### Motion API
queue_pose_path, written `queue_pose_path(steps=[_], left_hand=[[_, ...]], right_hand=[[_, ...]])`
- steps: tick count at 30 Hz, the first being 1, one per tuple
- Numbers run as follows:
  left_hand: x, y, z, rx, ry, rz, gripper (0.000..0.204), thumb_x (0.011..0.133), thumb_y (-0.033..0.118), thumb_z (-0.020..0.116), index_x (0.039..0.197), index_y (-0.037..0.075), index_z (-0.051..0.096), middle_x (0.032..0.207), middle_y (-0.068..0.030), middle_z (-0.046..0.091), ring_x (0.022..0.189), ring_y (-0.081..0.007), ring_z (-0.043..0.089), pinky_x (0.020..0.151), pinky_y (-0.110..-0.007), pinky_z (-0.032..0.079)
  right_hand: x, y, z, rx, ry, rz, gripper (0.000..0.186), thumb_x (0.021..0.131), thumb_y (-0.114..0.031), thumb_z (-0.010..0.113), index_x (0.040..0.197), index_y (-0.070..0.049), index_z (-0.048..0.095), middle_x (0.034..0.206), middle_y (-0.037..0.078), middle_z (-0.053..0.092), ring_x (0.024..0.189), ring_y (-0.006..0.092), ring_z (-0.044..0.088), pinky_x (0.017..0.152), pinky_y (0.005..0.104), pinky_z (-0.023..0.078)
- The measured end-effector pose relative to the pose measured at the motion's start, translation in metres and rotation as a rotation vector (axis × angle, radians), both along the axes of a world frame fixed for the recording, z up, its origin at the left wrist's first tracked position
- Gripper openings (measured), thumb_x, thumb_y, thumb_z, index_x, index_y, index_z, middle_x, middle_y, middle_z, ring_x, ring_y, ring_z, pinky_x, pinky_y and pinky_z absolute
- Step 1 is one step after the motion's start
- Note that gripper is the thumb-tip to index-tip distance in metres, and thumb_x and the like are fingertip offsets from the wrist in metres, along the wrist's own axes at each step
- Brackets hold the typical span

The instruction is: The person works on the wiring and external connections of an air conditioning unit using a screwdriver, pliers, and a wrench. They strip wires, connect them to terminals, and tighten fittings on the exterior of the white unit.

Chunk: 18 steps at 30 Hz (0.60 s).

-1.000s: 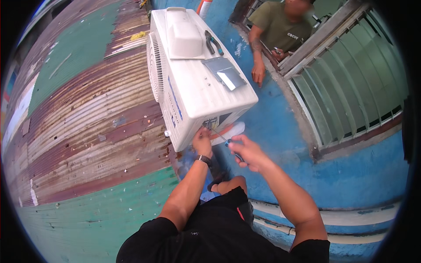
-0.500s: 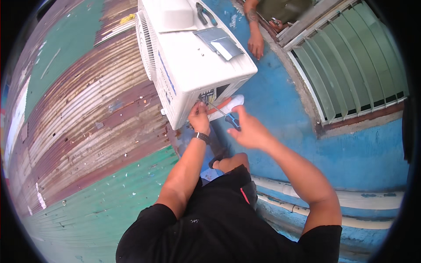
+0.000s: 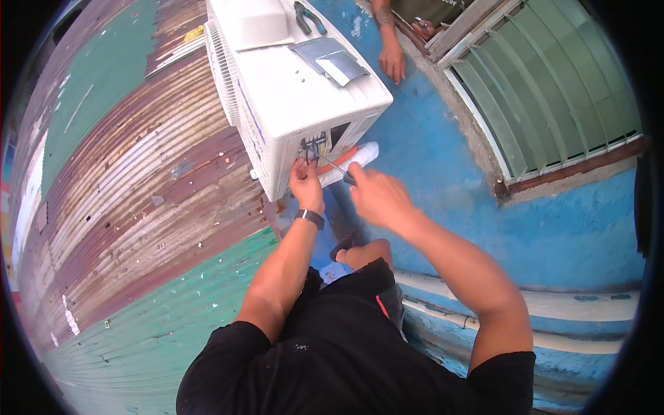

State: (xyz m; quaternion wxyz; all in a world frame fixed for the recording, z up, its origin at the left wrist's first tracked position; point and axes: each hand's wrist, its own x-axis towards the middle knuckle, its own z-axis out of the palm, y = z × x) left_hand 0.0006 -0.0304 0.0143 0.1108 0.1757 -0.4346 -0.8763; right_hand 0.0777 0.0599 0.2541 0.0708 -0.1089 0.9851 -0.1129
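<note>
A white outdoor air-conditioner unit (image 3: 315,90) stands ahead of me, with an opening in its end panel. Inside that opening, a terminal block (image 3: 315,146) shows with several wires. My left hand (image 3: 306,185) is closed just below the block, its fingertips pinched on something too small to make out. My right hand (image 3: 379,196) is wrapped round the handle of a screwdriver (image 3: 333,167), whose shaft slants up and left to the terminal block. Behind the shaft are an orange-red strip (image 3: 339,160) and a white wrapped pipe end (image 3: 365,153).
On the unit's top lie pliers (image 3: 309,19), a silvery flat cover (image 3: 330,59), small screws (image 3: 300,75) and a white box-like cover (image 3: 261,22). Another person's hand (image 3: 392,62) hangs by the louvred window (image 3: 546,97). Corrugated roofing (image 3: 138,173) spreads left; a blue wall (image 3: 443,187) stands right.
My right hand has closed round the screwdriver handle, where its thumb and index finger were spread before. My left hand stays at the terminal block. The whole view has shifted slightly.
</note>
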Motion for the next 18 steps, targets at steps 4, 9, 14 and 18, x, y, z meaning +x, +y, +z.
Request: queue_pose_path(steps=[4, 9, 14, 18], left_hand=[[0.02, 0.008, -0.008, 0.031, -0.025, 0.049, 0.029, 0.099, 0.007, 0.064, 0.125, -0.002, 0.054, 0.117, -0.0118, 0.061, 0.11, -0.0189, 0.064, 0.096, -0.033, 0.056], [0.031, 0.009, -0.003, -0.548, 0.049, -0.109, 0.029, 0.101, 0.006, 0.061, 0.127, 0.0, 0.05, 0.117, -0.0096, 0.057, 0.111, -0.0191, 0.061, 0.105, -0.033, 0.05], [0.02, -0.009, -0.024, -0.136, 0.236, -0.067, 0.021, 0.101, 0.006, 0.06, 0.121, 0.002, 0.056, 0.118, -0.0106, 0.06, 0.112, -0.019, 0.061, 0.103, -0.033, 0.049], [0.033, -0.009, -0.013, 0.124, 0.084, -0.198, 0.019, 0.098, 0.008, 0.065, 0.113, -0.003, 0.062, 0.111, -0.0092, 0.068, 0.11, -0.0179, 0.064, 0.1, -0.031, 0.052]], right_hand=[[-0.009, 0.003, -0.019, -0.132, -0.019, -0.071, 0.025, 0.097, -0.016, 0.054, 0.118, -0.009, 0.044, 0.087, 0.019, 0.066, 0.063, 0.0347, 0.069, 0.049, 0.0467, 0.051], [-0.003, 0.02, -0.009, -1.244, -0.787, -0.739, 0.023, 0.103, -0.024, 0.054, 0.118, -0.01, 0.045, 0.083, 0.007, 0.056, 0.052, 0.0109, 0.047, 0.038, 0.0258, 0.034], [0.027, 0.034, -0.021, -1.16, -0.652, -0.64, 0.033, 0.101, -0.023, 0.059, 0.126, -0.01, 0.043, 0.088, 0.008, 0.058, 0.054, 0.0117, 0.05, 0.04, 0.0255, 0.033], [0.052, 0.052, -0.037, -1.226, -0.536, -0.69, 0.036, 0.101, -0.022, 0.06, 0.13, -0.013, 0.041, 0.088, 0.007, 0.059, 0.053, 0.0123, 0.05, 0.04, 0.0259, 0.034]])
